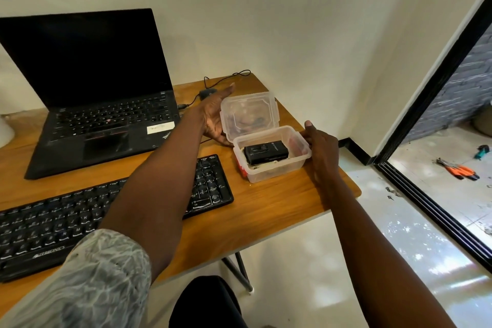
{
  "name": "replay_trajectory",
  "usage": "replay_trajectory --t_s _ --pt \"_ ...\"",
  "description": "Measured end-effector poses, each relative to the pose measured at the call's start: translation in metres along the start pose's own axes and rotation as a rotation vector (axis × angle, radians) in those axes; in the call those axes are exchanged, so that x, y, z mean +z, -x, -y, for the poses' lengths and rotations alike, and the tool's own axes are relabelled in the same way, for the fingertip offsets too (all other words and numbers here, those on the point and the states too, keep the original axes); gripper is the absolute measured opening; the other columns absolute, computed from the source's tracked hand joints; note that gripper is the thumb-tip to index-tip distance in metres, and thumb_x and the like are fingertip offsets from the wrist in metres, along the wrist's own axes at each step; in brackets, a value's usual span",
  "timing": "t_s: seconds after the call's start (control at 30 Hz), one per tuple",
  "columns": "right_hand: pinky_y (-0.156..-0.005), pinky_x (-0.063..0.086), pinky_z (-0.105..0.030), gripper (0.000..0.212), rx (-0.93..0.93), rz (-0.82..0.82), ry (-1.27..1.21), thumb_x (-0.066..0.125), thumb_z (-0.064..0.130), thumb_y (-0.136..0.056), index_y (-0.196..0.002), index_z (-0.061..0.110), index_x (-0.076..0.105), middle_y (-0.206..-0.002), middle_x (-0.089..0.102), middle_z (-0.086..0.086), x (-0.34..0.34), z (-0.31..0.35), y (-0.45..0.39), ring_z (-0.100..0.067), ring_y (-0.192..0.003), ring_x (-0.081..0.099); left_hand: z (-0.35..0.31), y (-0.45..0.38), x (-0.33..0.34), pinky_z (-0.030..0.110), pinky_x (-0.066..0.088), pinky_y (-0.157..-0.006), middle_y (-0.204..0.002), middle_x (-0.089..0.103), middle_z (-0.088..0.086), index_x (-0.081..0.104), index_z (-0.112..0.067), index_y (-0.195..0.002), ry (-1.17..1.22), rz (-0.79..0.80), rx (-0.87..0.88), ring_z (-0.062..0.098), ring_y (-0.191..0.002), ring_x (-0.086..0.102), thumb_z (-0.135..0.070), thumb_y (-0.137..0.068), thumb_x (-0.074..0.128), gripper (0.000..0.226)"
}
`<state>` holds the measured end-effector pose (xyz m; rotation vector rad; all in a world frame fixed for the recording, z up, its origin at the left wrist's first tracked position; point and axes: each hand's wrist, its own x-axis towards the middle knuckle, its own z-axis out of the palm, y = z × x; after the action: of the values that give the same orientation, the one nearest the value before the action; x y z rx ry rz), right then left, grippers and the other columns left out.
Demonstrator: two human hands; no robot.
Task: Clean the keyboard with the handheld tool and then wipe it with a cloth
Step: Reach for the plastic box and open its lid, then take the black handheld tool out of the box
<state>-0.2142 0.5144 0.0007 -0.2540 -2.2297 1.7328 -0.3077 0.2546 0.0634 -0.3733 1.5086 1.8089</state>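
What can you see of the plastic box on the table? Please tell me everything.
The box is small, of clear plastic, with its hinged lid standing open at the back. It sits near the right edge of the wooden table, right of the keyboard. A black device lies inside. The left hand is against the lid; the right hand touches the box's right rim.

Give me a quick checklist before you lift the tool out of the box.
1. Lid of clear box open: ok.
2. Black handheld tool visible inside: ok.
3. Box steadied: right hand on its right side, left hand by the lid: ok.
4. A hand free to reach in: not ok.
5. Keyboard unobstructed: not ok, left forearm crosses above it.
6. Cloth within reach: cannot tell, none in view.
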Motion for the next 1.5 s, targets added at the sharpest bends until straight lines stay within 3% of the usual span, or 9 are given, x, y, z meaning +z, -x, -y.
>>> replay_trajectory --t_s 0.13,0.23,0.4,0.53,0.83,0.97,1.1,1.33,1.5 --pt "-0.066 0.056 -0.023 0.037 -0.004 0.019 -0.049 0.051 0.043 -0.098 -0.087 0.017 0.075 -0.079 0.073 0.003 -0.002 -0.001 0.001 -0.012 -0.07 0.07 -0.002 -0.011 0.006 0.049 0.054 -0.086 -0.112 0.07 0.011 0.06 -0.015 -0.124 -0.1 -0.313 0.183 0.03 -0.099 0.067 -0.071 -0.073 0.064 0.076" --pt "-0.067 0.059 -0.027 0.032 0.007 0.022 -0.063 0.053 0.041 -0.097 -0.082 0.021 0.074 -0.078 0.073 0.003 -0.002 0.0 0.001 -0.014 -0.071 0.07 0.001 -0.019 0.02 0.033 0.056 -0.066 -0.107 0.065 0.01 0.055 -0.005 -0.124 -0.167 -0.542 0.35 0.023 -0.084 0.064 -0.037 -0.087 0.069 0.052" --pt "-0.077 0.06 -0.043 0.03 0.034 0.024 -0.079 0.055 0.044 -0.095 -0.08 0.026 0.074 -0.08 0.073 0.002 -0.002 0.0 0.001 -0.02 -0.077 0.071 0.016 -0.029 0.024 0.03 0.049 -0.071 -0.107 0.066 0.012 0.067 -0.003 -0.107 -0.617 -0.863 0.518 0.026 -0.096 0.062 -0.009 -0.086 0.065 0.021" --pt "-0.079 0.059 -0.047 0.03 0.041 0.023 -0.083 0.057 0.043 -0.094 -0.08 0.023 0.074 -0.08 0.072 -0.001 -0.002 0.0 0.002 -0.023 -0.079 0.07 0.032 -0.038 0.015 0.038 0.054 -0.08 -0.1 0.07 0.01 0.073 -0.013 -0.094 -0.824 -0.914 0.601 0.028 -0.096 0.063 -0.013 -0.083 0.065 0.014" --pt "-0.072 0.061 -0.032 0.029 -0.008 0.024 0.028 0.057 0.036 -0.095 -0.086 0.014 0.073 -0.081 0.071 0.0 -0.003 -0.002 0.001 -0.015 -0.075 0.068 0.049 -0.034 0.013 0.044 0.042 -0.099 -0.129 0.06 0.013 0.062 -0.015 -0.127 -1.013 -0.954 0.704 0.032 -0.119 0.05 -0.032 -0.094 0.055 0.038" --pt "-0.076 0.059 -0.03 0.02 0.0 -0.006 -0.003 0.058 0.03 -0.094 -0.095 0.018 0.073 -0.09 0.072 0.005 -0.003 0.004 0.004 -0.014 -0.083 0.068 0.046 -0.014 0.027 0.042 0.05 -0.089 -0.117 0.067 0.014 0.068 -0.012 -0.117 -1.008 -0.968 0.854 0.028 -0.107 0.059 -0.029 -0.093 0.057 0.032" --pt "-0.071 0.046 -0.01 0.024 -0.177 -0.072 0.08 0.061 0.027 -0.093 -0.111 0.015 0.069 -0.103 0.068 0.008 -0.004 0.031 0.01 -0.001 -0.085 0.061 0.043 0.014 0.037 0.028 0.048 -0.066 -0.096 0.071 0.008 0.075 -0.011 -0.096 -0.959 -0.873 0.769 0.023 -0.086 0.064 -0.019 -0.088 0.06 0.019" --pt "-0.074 0.045 -0.017 0.03 -0.343 0.515 0.597 0.069 0.025 -0.087 -0.115 0.014 0.07 -0.115 0.068 -0.002 0.022 0.075 0.012 -0.014 -0.097 0.061 0.084 0.041 0.055 0.039 0.056 -0.061 -0.073 0.07 0.007 0.073 -0.012 -0.072 -0.689 -0.886 0.665 0.026 -0.064 0.066 -0.023 -0.079 0.067 0.014" --pt "-0.082 0.042 -0.024 0.045 -0.184 0.74 0.707 0.066 0.025 -0.091 -0.132 0.011 0.057 -0.128 0.061 -0.009 0.031 0.072 0.012 -0.014 -0.1 0.055 0.107 0.039 0.061 0.039 0.06 -0.067 -0.098 0.074 0.001 0.075 -0.018 -0.101 -0.561 -0.911 0.665 0.024 -0.073 0.07 -0.012 -0.08 0.066 0.023"
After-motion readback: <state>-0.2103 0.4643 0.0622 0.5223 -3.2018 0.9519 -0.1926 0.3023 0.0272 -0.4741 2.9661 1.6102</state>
